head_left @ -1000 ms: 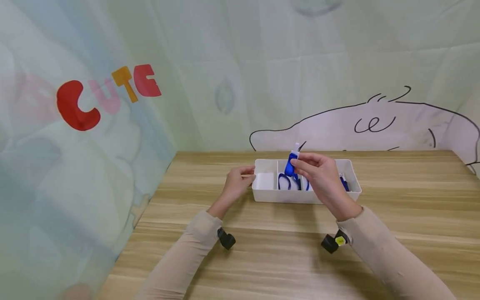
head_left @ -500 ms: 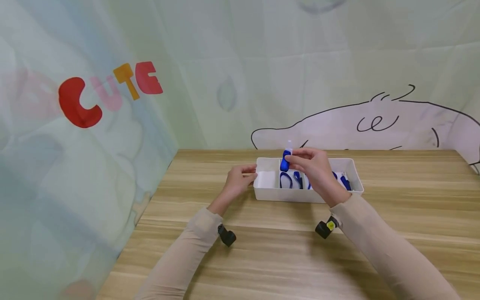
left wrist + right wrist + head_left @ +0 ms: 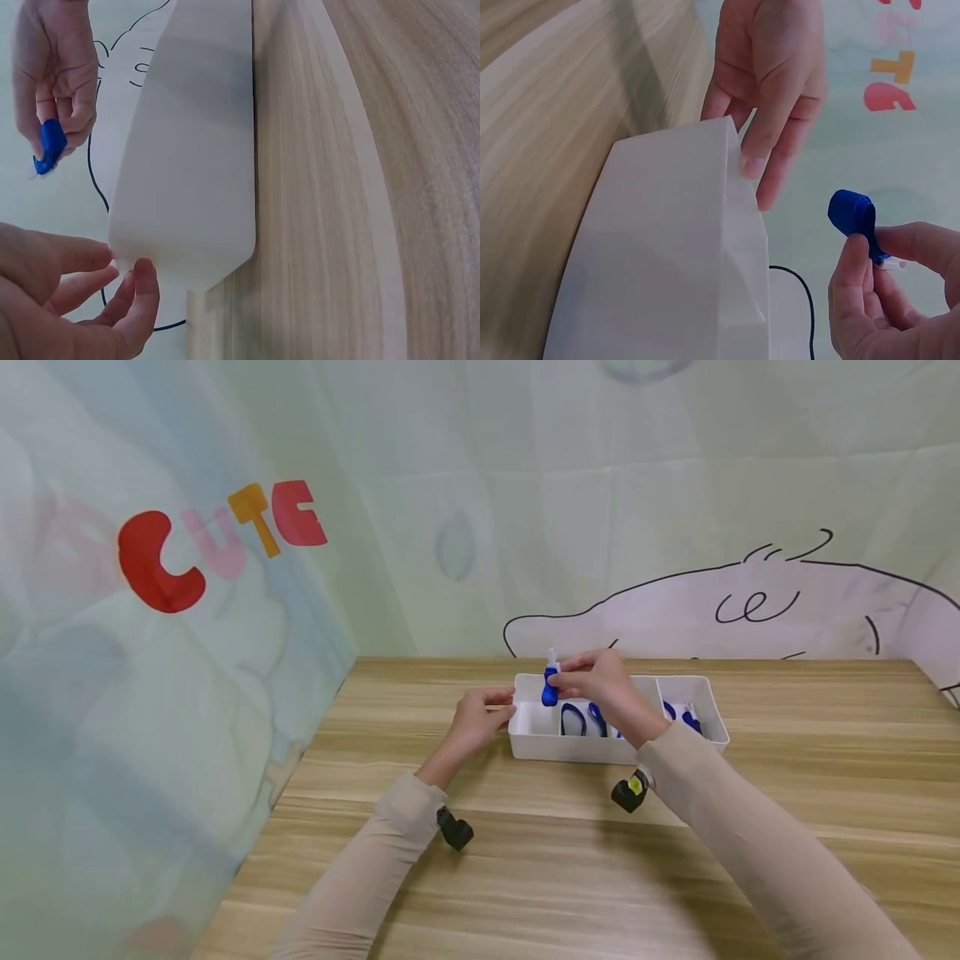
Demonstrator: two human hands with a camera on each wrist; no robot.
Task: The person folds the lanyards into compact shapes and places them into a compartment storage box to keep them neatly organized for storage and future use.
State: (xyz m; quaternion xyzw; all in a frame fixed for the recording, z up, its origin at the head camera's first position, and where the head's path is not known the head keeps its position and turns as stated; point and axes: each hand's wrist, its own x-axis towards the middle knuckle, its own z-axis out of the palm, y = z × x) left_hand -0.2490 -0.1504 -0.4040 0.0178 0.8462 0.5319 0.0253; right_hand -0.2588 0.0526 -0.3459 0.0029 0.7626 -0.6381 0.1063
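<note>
My right hand (image 3: 606,687) pinches a rolled blue strap with a white plastic clip (image 3: 551,687) between thumb and fingers. The strap hangs above the leftmost compartment of a white divided box (image 3: 577,749), with its white end up. At that box's left end, my left hand (image 3: 474,722) touches the outer wall with thumb and fingertips. Blue loops (image 3: 573,720) lie in the second compartment. More blue straps (image 3: 692,721) with white parts lie in the rightmost one. My right hand and forearm hide part of the compartments between. The right wrist view shows the held strap (image 3: 851,212) folded over.
The box stands near the back of a wood-grain table (image 3: 525,860). A printed curtain (image 3: 420,527) hangs directly behind the table and along its left side. Small black cameras (image 3: 455,829) are worn at both wrists.
My right hand has carried the blue strap leftward, from over the second compartment to over the leftmost one, and slightly lower. The left hand stays at the box's left end.
</note>
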